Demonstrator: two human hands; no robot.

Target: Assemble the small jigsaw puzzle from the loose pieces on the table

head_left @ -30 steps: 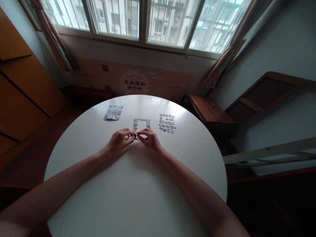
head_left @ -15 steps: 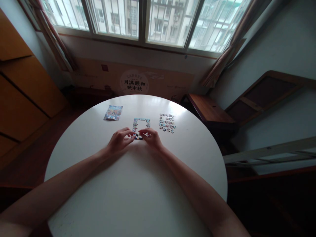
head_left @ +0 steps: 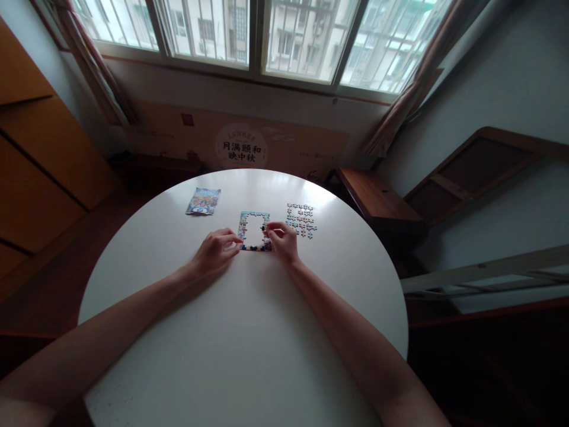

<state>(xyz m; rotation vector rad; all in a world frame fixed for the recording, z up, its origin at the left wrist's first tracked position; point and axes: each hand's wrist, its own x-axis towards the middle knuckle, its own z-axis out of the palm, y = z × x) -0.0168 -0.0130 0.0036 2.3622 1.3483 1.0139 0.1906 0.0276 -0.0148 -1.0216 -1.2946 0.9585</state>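
Observation:
A jigsaw puzzle (head_left: 243,222) lies on the white table as a rectangular border of joined pieces around a bare middle. My right hand (head_left: 284,240) is pinched on a dark puzzle piece (head_left: 263,228) at the border's right side. At the lower left corner, the fingertips of my left hand (head_left: 217,248) touch or nearly touch the border. Its thumb and forefinger are curved, with a gap between them and no piece visible there. Loose puzzle pieces (head_left: 300,218) are laid out in rows to the right, a few partly behind my right hand.
A colourful printed packet (head_left: 204,201) lies at the back left of the round white table (head_left: 249,332). Beyond the table's right edge stands a wooden bench (head_left: 377,193). A printed cardboard panel (head_left: 284,139) is under the window.
My right hand has moved right and slightly up from the border's lower part to its right side, with a dark piece at its fingertips. My left hand has barely moved.

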